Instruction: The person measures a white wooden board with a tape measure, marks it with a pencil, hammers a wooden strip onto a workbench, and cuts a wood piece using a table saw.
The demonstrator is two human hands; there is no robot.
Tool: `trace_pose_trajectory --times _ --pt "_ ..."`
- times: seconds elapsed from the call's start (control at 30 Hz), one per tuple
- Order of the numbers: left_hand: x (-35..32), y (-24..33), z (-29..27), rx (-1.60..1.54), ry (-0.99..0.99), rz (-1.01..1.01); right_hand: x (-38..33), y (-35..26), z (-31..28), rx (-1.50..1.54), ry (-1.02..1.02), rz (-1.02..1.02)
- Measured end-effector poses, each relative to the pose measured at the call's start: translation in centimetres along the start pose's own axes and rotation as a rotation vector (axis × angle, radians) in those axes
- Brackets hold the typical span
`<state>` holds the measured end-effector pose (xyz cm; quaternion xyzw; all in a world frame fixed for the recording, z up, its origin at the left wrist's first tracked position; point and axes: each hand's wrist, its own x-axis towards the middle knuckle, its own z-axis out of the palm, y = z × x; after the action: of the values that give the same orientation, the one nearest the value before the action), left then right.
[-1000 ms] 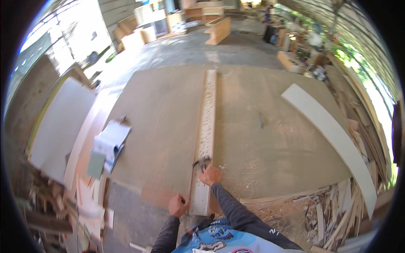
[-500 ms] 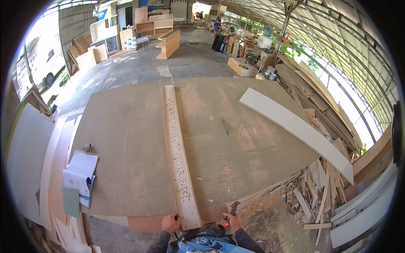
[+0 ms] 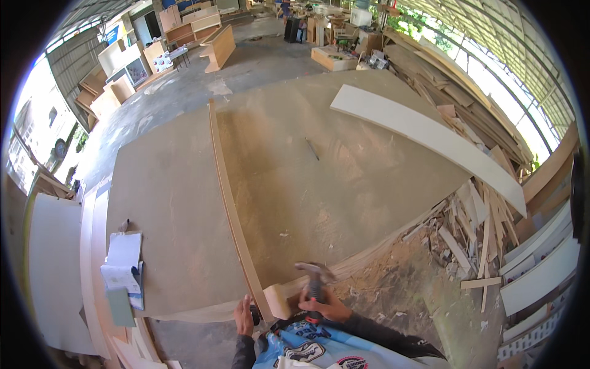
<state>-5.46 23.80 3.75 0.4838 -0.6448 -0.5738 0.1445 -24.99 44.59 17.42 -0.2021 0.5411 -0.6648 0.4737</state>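
"So, is the right hand (image 3: 332, 307) gripping that hammer (image 3: 315, 289)?"
"Yes, but it isn't striking; the long board (image 3: 230, 206) is already standing on edge between both hands."
"Left hand (image 3: 243, 316) is perhaps holding something dark (image 3: 255, 315)."

Strong daylight (image 3: 38, 92) is coming in from both sides. A ribbed metal roof (image 3: 510, 46) is stretching over the grey floor (image 3: 270, 58), and wooden furniture (image 3: 224, 49) is standing far back.
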Motion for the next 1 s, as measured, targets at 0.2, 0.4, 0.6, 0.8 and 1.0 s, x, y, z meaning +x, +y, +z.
trace_pose_trajectory --times 0.2,0.4,0.6,0.8,1.0 --pt "5.4 -10.0 -3.5 -0.253 -0.525 0.0 6.1 0.9 6.6 -0.285 -0.158 -0.143" --pt "0.6 -2.5 -2.4 -0.466 -0.407 -0.234 10.5 5.5 6.4 -0.314 0.162 0.001" --pt "1.2 -2.8 -2.7 -0.268 -0.495 -0.048 16.9 8.3 4.0 0.203 0.501 0.139" --pt "1.1 -0.7 -3.2 -0.207 -0.516 -0.05 21.3 11.8 6.0 0.222 0.658 0.069" --pt "1.1 -1.7 -4.3 -0.218 -0.475 -0.089 24.4 10.7 4.1 0.166 0.451 0.153"
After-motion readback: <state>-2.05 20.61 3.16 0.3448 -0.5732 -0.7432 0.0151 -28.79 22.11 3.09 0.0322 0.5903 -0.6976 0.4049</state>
